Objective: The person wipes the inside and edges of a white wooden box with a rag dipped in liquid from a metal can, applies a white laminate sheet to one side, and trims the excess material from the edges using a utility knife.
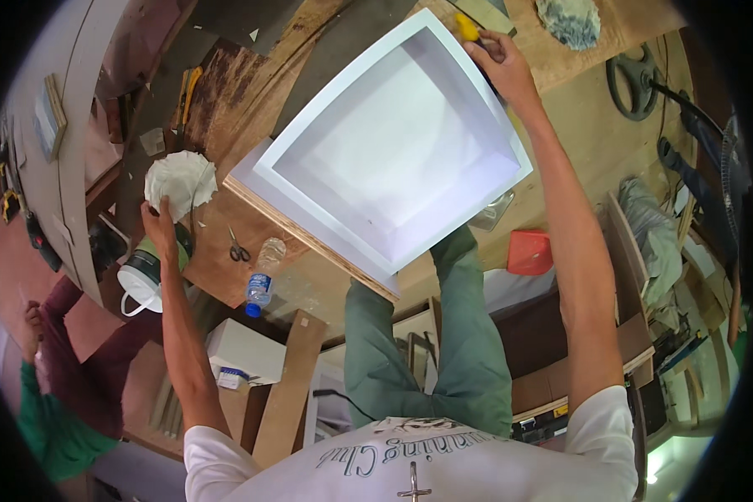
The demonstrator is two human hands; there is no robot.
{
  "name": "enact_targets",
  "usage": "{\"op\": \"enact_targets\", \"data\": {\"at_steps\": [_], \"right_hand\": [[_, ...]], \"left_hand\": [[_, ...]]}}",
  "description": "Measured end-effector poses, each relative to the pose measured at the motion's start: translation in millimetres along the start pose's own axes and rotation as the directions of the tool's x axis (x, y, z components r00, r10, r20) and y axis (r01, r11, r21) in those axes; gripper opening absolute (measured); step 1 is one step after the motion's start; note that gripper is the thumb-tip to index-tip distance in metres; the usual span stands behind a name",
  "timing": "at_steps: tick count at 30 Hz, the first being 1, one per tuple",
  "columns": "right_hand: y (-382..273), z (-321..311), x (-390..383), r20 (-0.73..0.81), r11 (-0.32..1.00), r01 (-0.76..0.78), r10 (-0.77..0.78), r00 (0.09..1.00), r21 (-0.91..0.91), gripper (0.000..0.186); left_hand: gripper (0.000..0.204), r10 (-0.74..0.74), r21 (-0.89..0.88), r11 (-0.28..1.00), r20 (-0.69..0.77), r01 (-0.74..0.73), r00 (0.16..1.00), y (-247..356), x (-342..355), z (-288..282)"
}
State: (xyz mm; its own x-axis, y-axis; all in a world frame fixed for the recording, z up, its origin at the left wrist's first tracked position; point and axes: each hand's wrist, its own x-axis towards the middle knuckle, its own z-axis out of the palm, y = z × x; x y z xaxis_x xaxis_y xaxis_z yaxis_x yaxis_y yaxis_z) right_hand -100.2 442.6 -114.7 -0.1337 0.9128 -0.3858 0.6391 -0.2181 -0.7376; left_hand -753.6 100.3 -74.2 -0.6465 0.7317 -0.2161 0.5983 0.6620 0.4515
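Note:
A white open box with a plywood edge lies tilted in the middle of the bench. My left hand, left of it, has its fingers closed on a crumpled white cloth; a white-lidded green bucket is just below that hand. Up at the box’s far right corner, my right hand grips a small yellow object, partly hidden by the fingers and too small to identify.
A co-worker is at lower left. Scissors and a water bottle lie left of the box. A red plastic piece sits right of my legs; another rag, a yellow cutter and a black wheel lie farther away.

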Motion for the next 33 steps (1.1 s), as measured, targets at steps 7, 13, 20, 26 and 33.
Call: {"op": "enact_targets", "data": {"at_steps": [7, 13, 20, 26, 33], "right_hand": [[-16.3, -12.3, -40.6, -0.344, 0.976, 0.219, -0.204, 0.916, 0.004, 0.045], [-72.1, 8.8, -133.3, -0.358, 0.942, 0.333, -0.296, 0.886, 0.045, 0.021], [-147.5, 46.4, -214.1, -0.122, 0.881, 0.384, -0.365, 0.923, 0.275, 0.027], [-229.0, 54.9, -216.4, -0.11, 0.774, 0.455, -0.456, 0.883, 0.44, 0.036], [-273.0, 90.4, -294.6, 0.039, 0.653, 0.673, -0.727, 0.686, 0.347, 0.053]], "left_hand": [[0.045, -0.082, 0.059, 0.993, -0.251, 0.1, 0.965, 57.1, -28.5, -53.0], [0.039, -0.093, -0.145, 0.988, -0.294, 0.052, 0.951, 122.1, -48.8, -55.1], [0.036, -0.192, -0.53, 0.846, -0.218, 0.049, 0.957, 219.7, -106.9, -60.2], [0.044, -0.29, -0.759, 0.641, -0.102, 0.114, 0.952, 301.7, -169.1, -75.7], [0.041, -0.169, -0.822, 0.535, 0.122, 0.195, 0.978, 337.9, -276.5, -59.9]]}}
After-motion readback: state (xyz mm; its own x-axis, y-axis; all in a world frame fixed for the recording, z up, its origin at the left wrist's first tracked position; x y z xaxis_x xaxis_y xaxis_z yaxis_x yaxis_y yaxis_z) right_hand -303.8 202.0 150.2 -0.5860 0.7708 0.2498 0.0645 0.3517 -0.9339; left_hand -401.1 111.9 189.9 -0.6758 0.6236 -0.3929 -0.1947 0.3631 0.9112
